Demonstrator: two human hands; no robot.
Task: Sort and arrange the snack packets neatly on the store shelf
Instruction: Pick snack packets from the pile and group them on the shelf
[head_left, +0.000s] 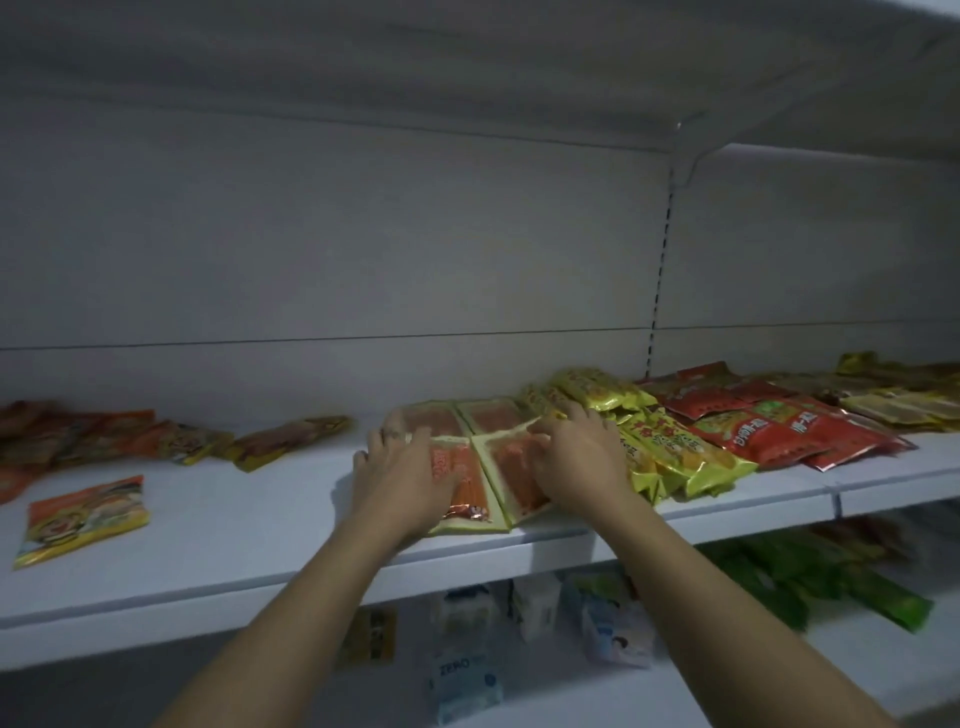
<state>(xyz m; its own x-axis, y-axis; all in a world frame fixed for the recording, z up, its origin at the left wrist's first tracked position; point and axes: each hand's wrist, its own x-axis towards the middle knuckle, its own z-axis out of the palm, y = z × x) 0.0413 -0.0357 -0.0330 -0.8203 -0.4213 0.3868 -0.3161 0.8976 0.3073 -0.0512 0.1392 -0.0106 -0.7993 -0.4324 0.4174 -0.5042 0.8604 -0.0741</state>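
Orange snack packets (493, 417) with pale green borders lie flat in a two-by-two block at the middle of the shelf (234, 525), close to its front edge. The left hand (402, 470) rests on the near-left packet, fingers straight and spread apart, holding nothing. The right hand (579, 460) lies over the near-right packet, fingers loosely bent and apart, their tips touching where it meets the packet behind; I see no pinch. At 3 o'clock of the block the yellow packets (670, 457) crowd right against it, with red packets (769, 431) beyond. At 9 o'clock, well apart, loose orange packets (83, 519) lie scattered.

The step in hand looks like squaring the block. To do it well, press lightly with flat palms and slide the pairs together until the borders meet without overlapping, near edges parallel with the shelf lip. The film probably slips easily, so a hard push could ride one packet over another or nudge the yellow pile.
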